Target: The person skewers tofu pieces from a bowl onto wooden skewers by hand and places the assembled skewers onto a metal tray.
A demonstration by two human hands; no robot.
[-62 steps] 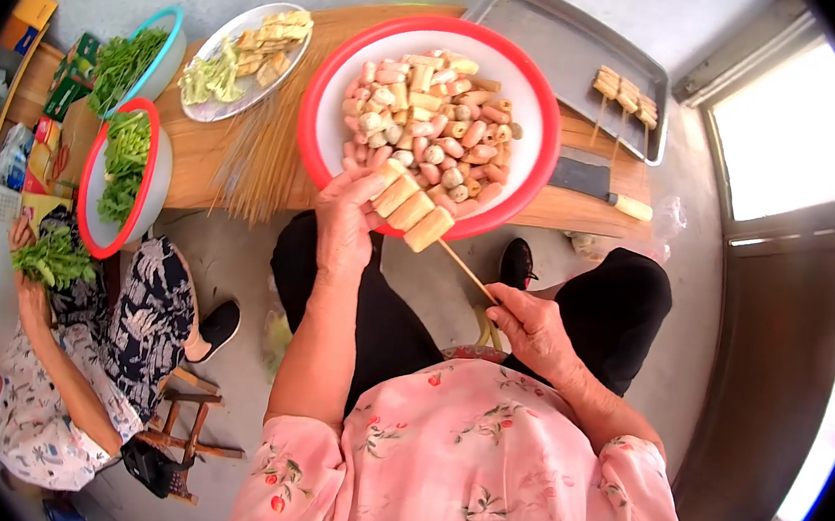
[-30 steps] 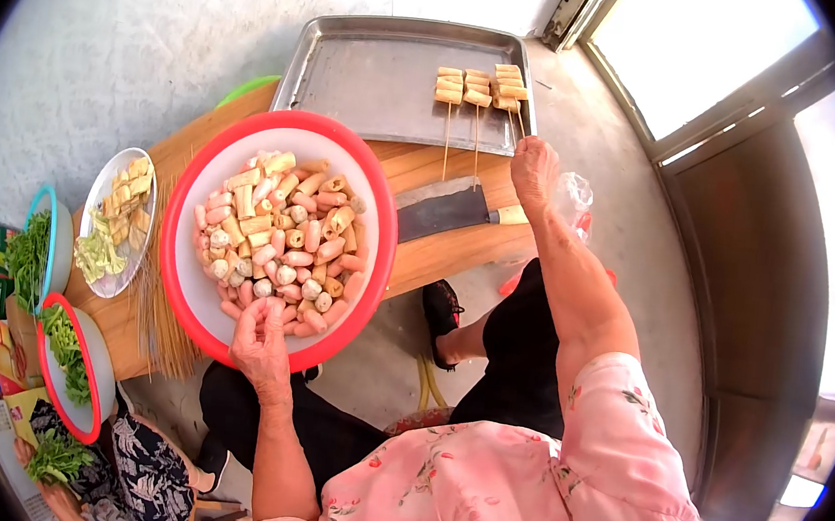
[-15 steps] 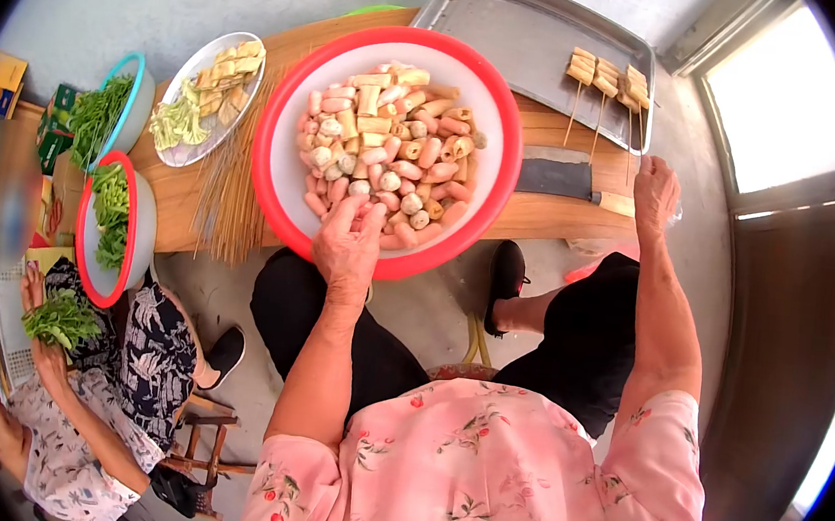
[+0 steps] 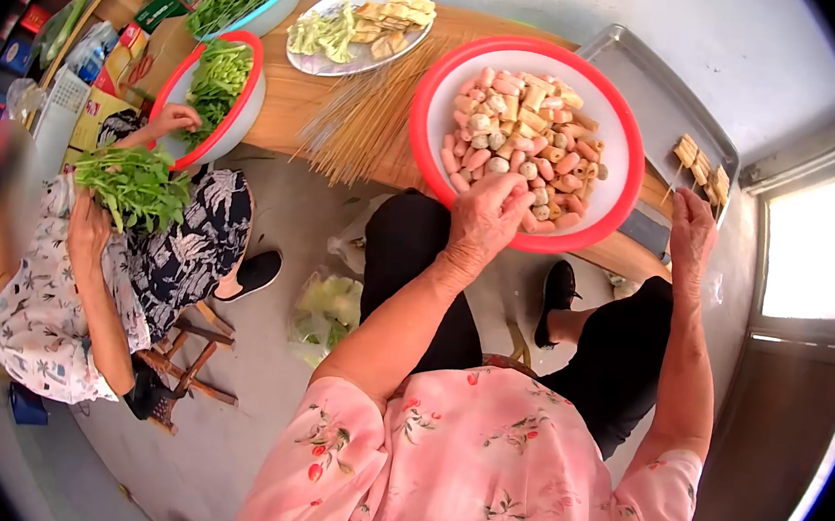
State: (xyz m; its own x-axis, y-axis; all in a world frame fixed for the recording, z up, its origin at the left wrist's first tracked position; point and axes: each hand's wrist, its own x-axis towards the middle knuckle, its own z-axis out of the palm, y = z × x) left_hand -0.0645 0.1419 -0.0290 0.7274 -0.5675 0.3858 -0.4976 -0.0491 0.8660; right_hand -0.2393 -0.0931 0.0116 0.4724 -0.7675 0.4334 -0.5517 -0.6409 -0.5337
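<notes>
My left hand (image 4: 487,212) is over the near rim of a red-rimmed basin (image 4: 631,171), its fingers together beside the food; anything between them is hidden. Pink sausage pieces, tan rolls and pale balls (image 4: 530,136) fill the basin. To the right, my right hand (image 4: 694,232) is closed near the front edge of a metal tray (image 4: 646,77); I cannot make out whether it holds a stick. Skewered tan rolls (image 4: 703,169) lie at the tray's right end, their sticks pointing toward me. Part of a knife blade (image 4: 646,229) shows between basin and right hand.
Bamboo sticks (image 4: 366,120) lie on the wooden table (image 4: 286,112), near a plate of cut food (image 4: 306,57). Bowls of greens (image 4: 247,122) stand at the left. A co-worker (image 4: 82,299) sits there holding leafy greens (image 4: 138,183). A plastic bag (image 4: 328,307) is on the floor.
The skewer held earlier between both hands went onto the tray with my right hand. My left hand moved to the basin. The view has since swung left, and the co-worker's hand now reaches the greens bowl.
</notes>
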